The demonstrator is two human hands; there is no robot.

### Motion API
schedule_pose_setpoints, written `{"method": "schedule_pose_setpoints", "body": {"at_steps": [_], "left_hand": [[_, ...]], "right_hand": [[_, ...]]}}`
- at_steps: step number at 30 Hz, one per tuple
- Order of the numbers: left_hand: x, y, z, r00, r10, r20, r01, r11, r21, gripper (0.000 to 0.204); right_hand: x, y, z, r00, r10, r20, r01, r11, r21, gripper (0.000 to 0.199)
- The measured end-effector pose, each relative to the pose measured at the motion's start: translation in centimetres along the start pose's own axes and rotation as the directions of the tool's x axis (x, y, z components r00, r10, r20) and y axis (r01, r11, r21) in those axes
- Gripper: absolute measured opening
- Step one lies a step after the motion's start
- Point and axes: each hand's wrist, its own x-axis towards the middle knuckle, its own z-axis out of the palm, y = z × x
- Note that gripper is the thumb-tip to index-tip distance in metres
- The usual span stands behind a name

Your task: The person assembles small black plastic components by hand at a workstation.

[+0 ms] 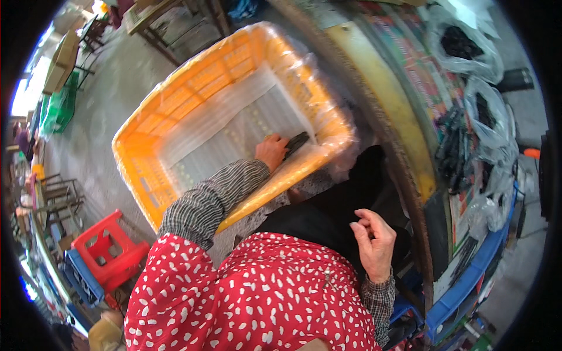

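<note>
My left hand (271,152) reaches down into an orange plastic crate (193,88) wrapped in clear film. Its fingers are closed around a small bundle of dark, elongated pieces (297,144), held near the crate's right inner corner; their exact kind cannot be made out. Pale translucent sheeting (234,126) lines the crate's bottom. My right hand (376,243) is raised over my lap, between the crate and the workbench. Its fingers are loosely curled, the thumb stands a little apart, and nothing shows in it.
On my right runs a workbench (374,76) with a worn edge. It carries clear plastic bags (465,44) of black pieces, a loose pile of black parts (452,146) and a blue tray (468,292). A red stool (111,248) stands at left; a wooden table (155,17) lies beyond the crate.
</note>
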Motion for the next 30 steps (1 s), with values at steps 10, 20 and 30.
{"method": "schedule_pose_setpoints", "body": {"at_steps": [10, 20, 30], "left_hand": [[3.0, 9.2, -12.7, 0.928, 0.183, -0.323, -0.257, 0.945, -0.203, 0.019], [8.0, 25.8, -20.0, 0.657, 0.616, -0.434, -0.671, 0.74, 0.034, 0.02], [18.1, 34.0, -14.8, 0.817, 0.571, -0.078, -0.539, 0.805, 0.247, 0.024]], "right_hand": [[-1.2, -0.5, -3.3, 0.984, -0.136, -0.113, 0.136, 0.991, -0.012, 0.024], [-4.0, 0.0, -7.3, 0.956, -0.189, -0.226, 0.183, 0.982, -0.05, 0.024], [-7.7, 1.6, -11.2, 0.899, -0.159, -0.409, 0.132, 0.987, -0.095, 0.023]]}}
